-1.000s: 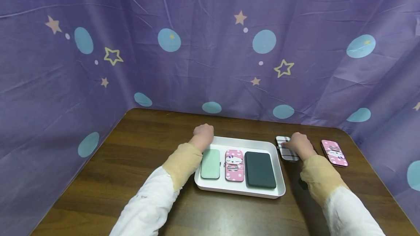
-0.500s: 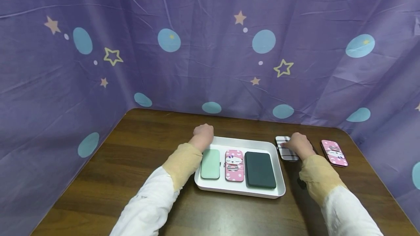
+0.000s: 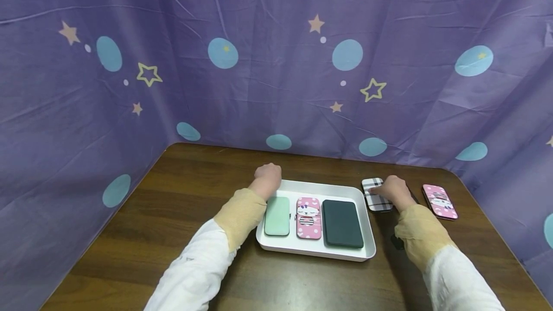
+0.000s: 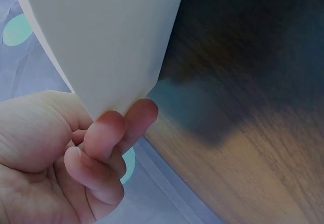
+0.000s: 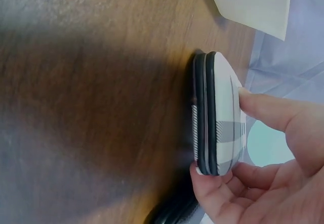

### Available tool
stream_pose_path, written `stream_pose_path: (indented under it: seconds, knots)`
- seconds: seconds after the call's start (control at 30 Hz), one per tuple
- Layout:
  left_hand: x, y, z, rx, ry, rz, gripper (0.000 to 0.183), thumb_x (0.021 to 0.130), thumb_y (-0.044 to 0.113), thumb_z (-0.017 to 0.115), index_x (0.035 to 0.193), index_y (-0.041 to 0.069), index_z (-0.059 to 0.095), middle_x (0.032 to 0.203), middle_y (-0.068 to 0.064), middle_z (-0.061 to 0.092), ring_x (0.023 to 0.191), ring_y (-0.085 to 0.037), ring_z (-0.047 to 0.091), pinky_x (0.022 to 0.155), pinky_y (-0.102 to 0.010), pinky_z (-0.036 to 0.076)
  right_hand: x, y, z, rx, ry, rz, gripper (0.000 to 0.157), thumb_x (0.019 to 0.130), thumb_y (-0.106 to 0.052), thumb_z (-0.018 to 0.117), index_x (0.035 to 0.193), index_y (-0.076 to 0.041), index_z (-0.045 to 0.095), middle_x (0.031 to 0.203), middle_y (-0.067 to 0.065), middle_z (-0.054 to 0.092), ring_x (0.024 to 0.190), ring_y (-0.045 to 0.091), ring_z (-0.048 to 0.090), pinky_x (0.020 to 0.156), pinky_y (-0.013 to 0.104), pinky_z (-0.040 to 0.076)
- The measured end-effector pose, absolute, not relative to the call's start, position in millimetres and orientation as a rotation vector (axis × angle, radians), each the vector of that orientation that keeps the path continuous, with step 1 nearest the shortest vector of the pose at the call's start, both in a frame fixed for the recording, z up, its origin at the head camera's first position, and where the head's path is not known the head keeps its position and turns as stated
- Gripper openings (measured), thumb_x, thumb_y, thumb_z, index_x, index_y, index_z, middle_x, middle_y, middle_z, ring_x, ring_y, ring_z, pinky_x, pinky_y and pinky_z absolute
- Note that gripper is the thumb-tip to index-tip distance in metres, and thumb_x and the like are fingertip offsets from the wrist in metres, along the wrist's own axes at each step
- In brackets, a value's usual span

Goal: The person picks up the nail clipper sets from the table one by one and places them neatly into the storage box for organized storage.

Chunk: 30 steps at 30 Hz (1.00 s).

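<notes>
My left hand (image 3: 268,178) holds the far left corner of a white tray (image 3: 317,252); the left wrist view shows curled fingers (image 4: 105,133) against the tray wall (image 4: 109,37). A mint green case (image 3: 277,216), a pink cartoon case (image 3: 308,229) and a dark green case (image 3: 342,224) lie in the tray. Right of it, my right hand (image 3: 395,190) pinches a black-and-white plaid case (image 3: 375,198). In the right wrist view the thumb presses the plaid top (image 5: 228,118), and curled fingers (image 5: 207,183) hold its end.
Another pink cartoon case (image 3: 440,201) lies on the wooden table (image 3: 203,176) to the far right. A black object (image 5: 177,204) sits close beside the plaid case, mostly hidden. A purple patterned curtain (image 3: 276,95) hangs behind and at both sides.
The plaid case has shifted slightly up and to the left in the head view, with my right hand on it. My left hand and the tray have stayed put.
</notes>
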State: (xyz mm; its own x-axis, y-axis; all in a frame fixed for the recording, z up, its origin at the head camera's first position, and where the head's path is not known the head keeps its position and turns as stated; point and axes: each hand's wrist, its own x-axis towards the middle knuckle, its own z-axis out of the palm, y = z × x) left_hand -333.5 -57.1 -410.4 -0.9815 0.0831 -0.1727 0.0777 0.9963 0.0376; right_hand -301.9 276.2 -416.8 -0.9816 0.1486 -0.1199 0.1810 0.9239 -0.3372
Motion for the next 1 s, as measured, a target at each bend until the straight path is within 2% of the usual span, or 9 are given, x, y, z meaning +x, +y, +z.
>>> stream_pose_path:
  seconds: [0.13,0.3,0.53,0.8,1.0]
  knots:
    - [-335.6,-56.5,-410.8,0.119,2.952,0.036,0.027,0.097,0.007,0.044,0.112,0.014,0.066,0.115,-0.008,0.066,0.098,-0.023,0.064,0.069,-0.039,0.055,-302.8,277.7,-419.4,0.236,2.993,-0.544,0.057,0.076,-0.035,0.073,0.09,0.019,0.058,0.08,0.026,0.059,0.072,0.032,0.055,0.069,0.042,0.049]
    - [-336.1,-56.0,-410.1,0.117,2.944,0.035,0.028,0.097,0.007,0.043,0.113,0.014,0.066,0.117,-0.008,0.065,0.1,-0.023,0.064,0.07,-0.038,0.054,-306.3,280.2,-423.9,0.242,2.972,-0.599,0.058,0.078,-0.031,0.071,0.096,0.022,0.056,0.084,0.028,0.059,0.077,0.033,0.056,0.076,0.044,0.048]
    - [-331.7,-56.6,-408.0,0.127,2.965,0.025,0.028,0.097,0.007,0.043,0.111,0.013,0.066,0.115,-0.009,0.066,0.099,-0.023,0.064,0.069,-0.038,0.054,-306.3,282.2,-426.0,0.398,2.842,-0.868,0.046,0.082,-0.018,0.066,0.102,0.022,0.054,0.083,0.021,0.053,0.074,0.027,0.052,0.057,0.03,0.048]
    - [-327.5,-59.2,-407.3,0.144,2.964,0.03,0.028,0.097,0.007,0.043,0.111,0.013,0.066,0.114,-0.009,0.066,0.097,-0.023,0.064,0.068,-0.037,0.054,-299.7,283.3,-431.3,0.398,2.86,-0.948,0.035,0.083,-0.015,0.061,0.094,0.018,0.057,0.081,0.02,0.054,0.074,0.027,0.052,0.057,0.029,0.046]
    - [-323.3,-60.4,-406.8,0.161,2.979,0.033,0.028,0.097,0.007,0.043,0.11,0.012,0.067,0.113,-0.009,0.066,0.096,-0.023,0.065,0.068,-0.038,0.055,-292.1,284.7,-434.8,0.384,2.781,-1.168,0.025,0.083,-0.012,0.06,0.087,0.013,0.058,0.072,0.011,0.053,0.062,0.018,0.05,0.051,0.026,0.045]
